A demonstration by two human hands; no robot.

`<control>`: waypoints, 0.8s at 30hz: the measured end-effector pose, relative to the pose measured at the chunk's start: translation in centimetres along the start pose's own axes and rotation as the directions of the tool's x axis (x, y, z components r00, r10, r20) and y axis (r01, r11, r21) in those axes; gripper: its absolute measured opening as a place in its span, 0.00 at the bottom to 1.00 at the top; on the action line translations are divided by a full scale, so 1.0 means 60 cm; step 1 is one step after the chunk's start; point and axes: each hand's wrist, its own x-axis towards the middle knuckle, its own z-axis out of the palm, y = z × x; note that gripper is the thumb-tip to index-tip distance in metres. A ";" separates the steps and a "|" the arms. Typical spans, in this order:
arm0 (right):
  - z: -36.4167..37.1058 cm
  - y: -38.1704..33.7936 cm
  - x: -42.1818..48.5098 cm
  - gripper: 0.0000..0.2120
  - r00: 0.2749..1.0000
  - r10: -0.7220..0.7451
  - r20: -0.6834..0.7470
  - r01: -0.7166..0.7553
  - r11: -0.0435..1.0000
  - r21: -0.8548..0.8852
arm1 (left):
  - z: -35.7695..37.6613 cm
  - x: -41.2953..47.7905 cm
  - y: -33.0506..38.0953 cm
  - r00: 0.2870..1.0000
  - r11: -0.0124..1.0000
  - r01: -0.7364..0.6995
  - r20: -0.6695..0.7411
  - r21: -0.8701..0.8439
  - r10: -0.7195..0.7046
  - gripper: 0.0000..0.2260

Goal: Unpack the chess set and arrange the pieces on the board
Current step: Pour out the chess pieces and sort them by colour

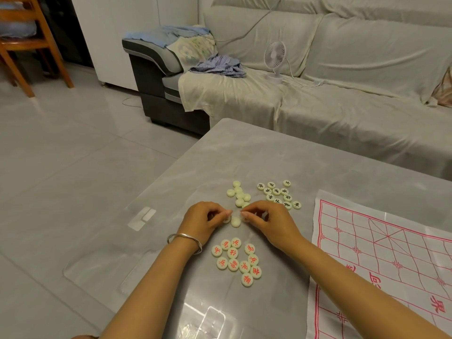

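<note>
On the grey table [256, 152] lie round cream chess pieces in three groups. Several face-down blank pieces [238, 194] sit in the middle, several black-lettered pieces [278, 193] to their right, and several red-lettered pieces [236, 259] near me. My left hand [204, 222] pinches a piece [227, 219] at its fingertips. My right hand [269, 223] pinches another piece [245, 218]. A blank piece [236, 221] lies between the two hands. The white cloth board [381, 260] with red lines is spread at the right, with no pieces on it.
A sofa [342, 113] under a pale cover stands behind the table, with a small white fan [275, 59] and clothes [220, 66] on it. A wooden chair [27, 42] stands far left on the tiled floor. A flat clear plastic item [141, 218] lies on the table's left.
</note>
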 end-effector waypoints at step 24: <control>0.021 -0.005 0.018 0.08 0.995 0.062 -0.078 -0.061 0.998 0.012 | -0.017 -0.007 -0.005 0.997 0.994 0.019 -0.072 -0.103 -0.026 0.07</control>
